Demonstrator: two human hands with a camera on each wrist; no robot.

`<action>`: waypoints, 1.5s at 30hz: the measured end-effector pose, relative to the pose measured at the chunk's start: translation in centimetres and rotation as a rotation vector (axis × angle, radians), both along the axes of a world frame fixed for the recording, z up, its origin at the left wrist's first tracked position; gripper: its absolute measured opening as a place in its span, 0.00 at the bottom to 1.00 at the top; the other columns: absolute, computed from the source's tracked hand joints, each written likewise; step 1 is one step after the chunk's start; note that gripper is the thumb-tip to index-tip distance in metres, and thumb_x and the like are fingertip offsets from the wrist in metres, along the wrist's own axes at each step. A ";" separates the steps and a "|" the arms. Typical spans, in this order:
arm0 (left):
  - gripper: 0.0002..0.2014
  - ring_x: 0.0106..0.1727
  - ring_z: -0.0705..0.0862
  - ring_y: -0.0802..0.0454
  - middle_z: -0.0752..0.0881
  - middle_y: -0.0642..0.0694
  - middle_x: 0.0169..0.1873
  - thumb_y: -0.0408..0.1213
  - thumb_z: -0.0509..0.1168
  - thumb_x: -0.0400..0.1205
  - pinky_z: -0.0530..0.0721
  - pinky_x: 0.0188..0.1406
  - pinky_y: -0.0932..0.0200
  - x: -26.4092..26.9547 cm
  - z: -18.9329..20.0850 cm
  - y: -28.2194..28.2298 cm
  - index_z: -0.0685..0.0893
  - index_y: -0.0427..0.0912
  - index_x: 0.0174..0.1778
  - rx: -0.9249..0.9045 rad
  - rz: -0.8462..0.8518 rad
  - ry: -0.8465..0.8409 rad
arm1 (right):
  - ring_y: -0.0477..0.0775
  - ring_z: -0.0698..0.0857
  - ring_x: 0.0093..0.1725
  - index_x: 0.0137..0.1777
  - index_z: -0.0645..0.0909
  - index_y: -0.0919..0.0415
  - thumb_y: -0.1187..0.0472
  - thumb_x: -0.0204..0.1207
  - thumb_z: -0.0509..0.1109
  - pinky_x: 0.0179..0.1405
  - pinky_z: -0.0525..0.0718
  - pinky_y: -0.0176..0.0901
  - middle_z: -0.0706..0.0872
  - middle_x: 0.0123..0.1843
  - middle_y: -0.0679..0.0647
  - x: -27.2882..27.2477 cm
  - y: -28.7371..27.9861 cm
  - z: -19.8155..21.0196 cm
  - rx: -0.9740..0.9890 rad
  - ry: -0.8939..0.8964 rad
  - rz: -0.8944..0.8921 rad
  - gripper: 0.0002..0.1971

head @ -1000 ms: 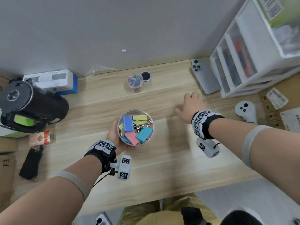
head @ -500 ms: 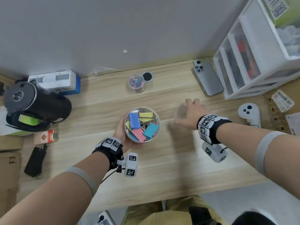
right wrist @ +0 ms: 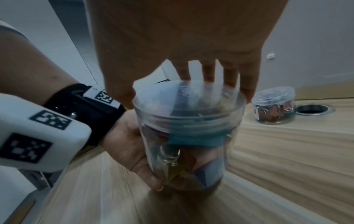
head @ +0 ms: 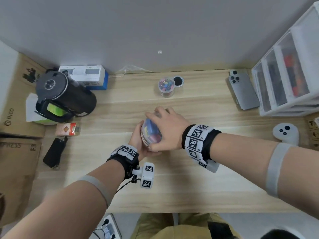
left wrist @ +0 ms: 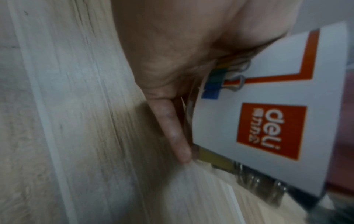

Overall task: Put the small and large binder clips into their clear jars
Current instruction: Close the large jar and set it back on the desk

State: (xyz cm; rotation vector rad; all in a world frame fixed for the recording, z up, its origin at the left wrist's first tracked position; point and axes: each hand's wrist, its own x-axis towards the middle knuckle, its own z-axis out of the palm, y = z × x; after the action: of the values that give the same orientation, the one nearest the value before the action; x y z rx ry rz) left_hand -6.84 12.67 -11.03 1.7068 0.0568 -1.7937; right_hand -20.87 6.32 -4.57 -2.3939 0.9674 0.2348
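The large clear jar [head: 150, 133] of big coloured binder clips is tilted in my left hand [head: 138, 144], which grips it from below and behind. Over its mouth my right hand [head: 165, 130] holds a clear lid [right wrist: 189, 104], fingers across the top and thumb on the rim. The right wrist view shows blue and yellow clips through the jar wall [right wrist: 184, 148]. In the left wrist view a white and orange label [left wrist: 268, 128] fills the right side beside one of my fingers [left wrist: 172, 131]. The small jar [head: 166, 87] of little clips stands lidded at the back of the desk.
A black round hole [head: 178, 81] sits right of the small jar. A phone [head: 243, 92], white drawers [head: 284, 75] and a white controller [head: 285, 133] are on the right. A black cylinder [head: 65, 95], a red pack [head: 68, 129] and a black pouch [head: 53, 152] lie left.
My right hand left the desk on the right and came over the large jar, bringing the clear lid onto its mouth. The left hand kept the jar and tilted it.
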 end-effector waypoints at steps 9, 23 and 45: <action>0.34 0.58 0.90 0.35 0.93 0.38 0.58 0.70 0.55 0.80 0.86 0.60 0.28 0.3 -0.5 0.3 0.88 0.49 0.66 0.064 -0.085 -0.031 | 0.65 0.79 0.53 0.76 0.58 0.54 0.20 0.60 0.61 0.49 0.78 0.53 0.73 0.62 0.61 0.5 1.1 -0.3 0.003 0.127 -0.147 0.51; 0.34 0.53 0.91 0.34 0.94 0.37 0.44 0.71 0.56 0.81 0.88 0.55 0.27 0.6 -0.9 -0.9 0.91 0.44 0.54 0.096 -0.265 -0.115 | 0.62 0.82 0.54 0.83 0.44 0.49 0.22 0.52 0.70 0.52 0.85 0.53 0.71 0.64 0.61 -1.0 1.1 -1.7 0.177 0.096 -0.230 0.65; 0.27 0.45 0.89 0.35 0.88 0.36 0.45 0.58 0.61 0.86 0.91 0.45 0.45 4.4 -1.5 -0.8 0.86 0.33 0.59 0.084 -0.258 -0.129 | 0.66 0.40 0.86 0.81 0.54 0.56 0.47 0.75 0.70 0.81 0.53 0.72 0.42 0.88 0.57 -6.1 -15.0 -4.7 -0.095 0.266 -0.324 0.40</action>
State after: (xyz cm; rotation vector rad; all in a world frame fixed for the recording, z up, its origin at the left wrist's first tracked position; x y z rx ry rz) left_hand -2.43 11.88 -12.49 1.9602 -0.1525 -1.8808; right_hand -26.96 -8.72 -9.27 -2.2822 1.5009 0.3992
